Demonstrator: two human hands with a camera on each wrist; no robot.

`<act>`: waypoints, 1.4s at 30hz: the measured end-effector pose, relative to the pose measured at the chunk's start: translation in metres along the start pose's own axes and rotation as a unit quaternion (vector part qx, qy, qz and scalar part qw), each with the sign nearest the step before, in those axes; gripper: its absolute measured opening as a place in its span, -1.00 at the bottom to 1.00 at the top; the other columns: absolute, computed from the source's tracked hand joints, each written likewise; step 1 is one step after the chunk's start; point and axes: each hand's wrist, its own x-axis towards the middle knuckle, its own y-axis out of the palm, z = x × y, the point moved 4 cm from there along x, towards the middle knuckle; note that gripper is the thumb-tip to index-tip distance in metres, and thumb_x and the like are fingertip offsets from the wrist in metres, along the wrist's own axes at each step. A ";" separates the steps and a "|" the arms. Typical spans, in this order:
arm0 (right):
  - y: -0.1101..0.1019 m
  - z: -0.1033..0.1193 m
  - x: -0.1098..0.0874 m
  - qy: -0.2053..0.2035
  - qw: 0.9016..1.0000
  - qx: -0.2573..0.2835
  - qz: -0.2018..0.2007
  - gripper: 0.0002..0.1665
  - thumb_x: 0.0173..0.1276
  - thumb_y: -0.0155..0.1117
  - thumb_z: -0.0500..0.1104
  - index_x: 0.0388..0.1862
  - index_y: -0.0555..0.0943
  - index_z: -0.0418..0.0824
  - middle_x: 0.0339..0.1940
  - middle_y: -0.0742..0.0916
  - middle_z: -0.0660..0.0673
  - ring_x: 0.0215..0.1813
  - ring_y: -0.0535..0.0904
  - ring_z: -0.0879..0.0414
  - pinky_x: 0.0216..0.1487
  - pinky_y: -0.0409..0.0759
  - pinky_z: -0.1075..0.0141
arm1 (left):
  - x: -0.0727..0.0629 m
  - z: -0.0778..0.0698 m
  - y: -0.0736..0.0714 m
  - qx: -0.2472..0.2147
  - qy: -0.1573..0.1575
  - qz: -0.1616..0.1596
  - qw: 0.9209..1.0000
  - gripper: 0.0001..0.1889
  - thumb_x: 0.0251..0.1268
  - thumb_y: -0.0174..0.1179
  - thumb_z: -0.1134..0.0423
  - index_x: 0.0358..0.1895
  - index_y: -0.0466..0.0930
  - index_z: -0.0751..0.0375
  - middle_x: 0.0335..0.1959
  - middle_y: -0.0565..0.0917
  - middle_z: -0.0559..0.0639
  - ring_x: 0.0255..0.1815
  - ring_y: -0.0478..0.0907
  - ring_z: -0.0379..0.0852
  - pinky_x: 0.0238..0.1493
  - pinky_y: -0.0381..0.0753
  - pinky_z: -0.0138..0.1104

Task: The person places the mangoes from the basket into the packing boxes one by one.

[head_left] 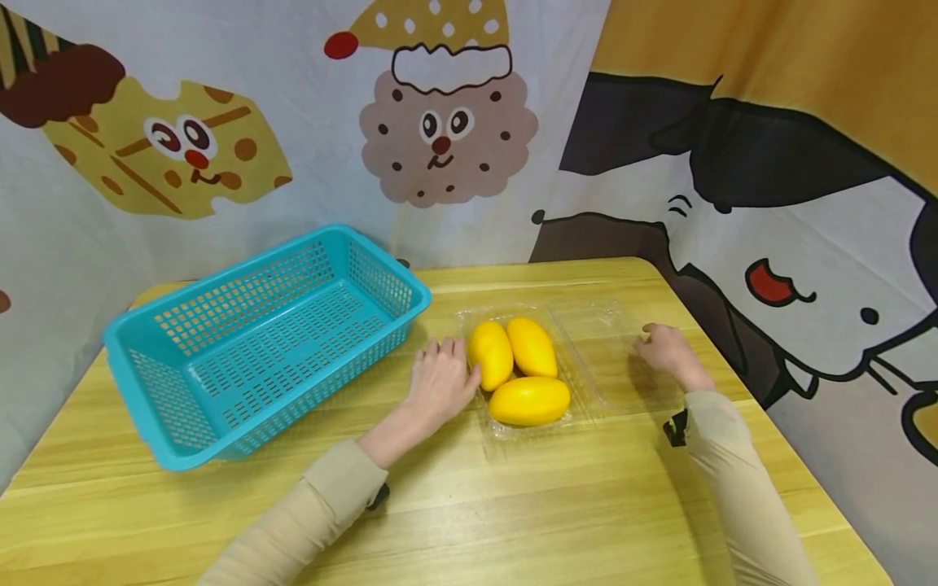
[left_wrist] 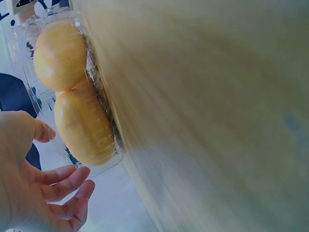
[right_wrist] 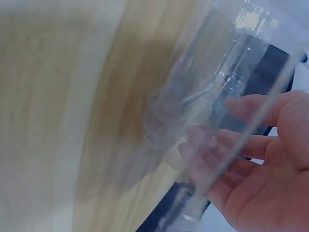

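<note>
Three yellow mangoes (head_left: 531,401) lie in the base of a clear plastic clamshell box (head_left: 506,431), whose lid (head_left: 601,350) is swung out to the right. My left hand (head_left: 440,378) is at the box's left side, fingers spread and loosely bent, holding nothing. In the left wrist view, two mangoes (left_wrist: 84,125) show beyond its thumb. My right hand (head_left: 667,354) is at the lid's outer edge. In the right wrist view, its loosely bent fingers (right_wrist: 198,159) show through the blurred clear plastic, thumb apart from them; exact contact is hard to tell.
A blue perforated plastic basket (head_left: 264,342) stands on the left of the wooden table (head_left: 513,521), with nothing inside it. Behind the table hangs a cloth (head_left: 293,49) printed with cartoon figures. The table's right edge runs close to my right forearm.
</note>
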 end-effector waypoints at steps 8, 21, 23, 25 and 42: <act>-0.031 0.007 -0.012 -0.001 0.999 -0.008 -0.051 -0.49 0.40 -0.05 -0.25 0.19 0.36 -0.61 0.06 0.52 -0.59 0.03 0.49 -0.41 -0.05 0.51 -0.15 | 0.001 0.000 0.000 0.003 0.004 -0.005 1.000 -0.51 0.31 0.08 -0.04 -0.04 0.54 0.39 -0.25 0.67 0.18 -0.31 0.57 0.06 -0.27 0.62 -0.16; -0.088 0.049 -0.044 -0.040 0.996 0.000 -0.086 -0.53 0.44 -0.06 -0.19 0.18 0.36 -0.51 0.06 0.56 -0.56 -0.01 0.55 -0.37 -0.07 0.53 -0.15 | 0.001 0.001 0.000 0.000 0.007 -0.005 1.000 -0.49 0.31 0.09 -0.03 0.05 0.51 0.40 -0.22 0.68 0.19 -0.28 0.59 0.06 -0.26 0.65 -0.18; -0.093 0.059 -0.047 -0.050 0.995 -0.001 -0.084 -0.52 0.43 -0.05 -0.19 0.22 0.35 -0.49 0.07 0.57 -0.55 0.03 0.54 -0.38 -0.03 0.53 -0.16 | 0.001 0.002 0.000 0.001 0.007 -0.005 1.000 -0.49 0.32 0.08 -0.03 0.05 0.52 0.40 -0.21 0.68 0.19 -0.28 0.60 0.06 -0.26 0.65 -0.17; -0.096 0.068 -0.051 -0.062 0.994 -0.004 -0.088 -0.50 0.44 -0.05 -0.18 0.24 0.35 -0.46 0.09 0.58 -0.53 0.05 0.55 -0.37 0.01 0.53 -0.16 | 0.001 0.002 0.000 0.002 0.006 -0.005 1.000 -0.49 0.32 0.08 -0.03 0.04 0.52 0.40 -0.22 0.68 0.18 -0.28 0.60 0.06 -0.26 0.65 -0.18; -0.086 0.124 -0.065 -0.183 0.973 0.100 -0.100 -0.41 0.56 -0.25 0.07 0.31 0.41 -0.27 0.10 0.65 -0.34 0.09 0.59 -0.21 0.13 0.50 -0.14 | 0.001 0.002 -0.001 -0.001 0.010 -0.012 1.000 -0.52 0.30 0.11 -0.03 -0.03 0.55 0.39 -0.24 0.70 0.18 -0.33 0.61 0.05 -0.32 0.65 -0.20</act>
